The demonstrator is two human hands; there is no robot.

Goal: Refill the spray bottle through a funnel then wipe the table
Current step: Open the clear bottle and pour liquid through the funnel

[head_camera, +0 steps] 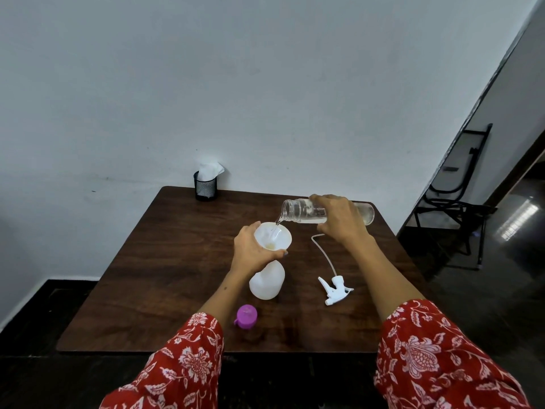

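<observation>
Mid-bench: white spray bottle (267, 283) upright, white funnel (273, 237) seated in its neck. Left hand (254, 251) curled around the funnel's rim, steadying it. At 1 o'clock, right hand (342, 220) wrapped over a clear water bottle (303, 213), tipped near level, mouth just above the funnel, thin stream falling in. At 3 o'clock, trigger head (334, 288) with dip tube lying flat, apart from the bottle. At 6 o'clock, purple cap (246, 316) near the front edge. At 11 o'clock, black mesh cup (205, 188) holding tissue, at the far edge. Left half of bench (141, 261) bare.
</observation>
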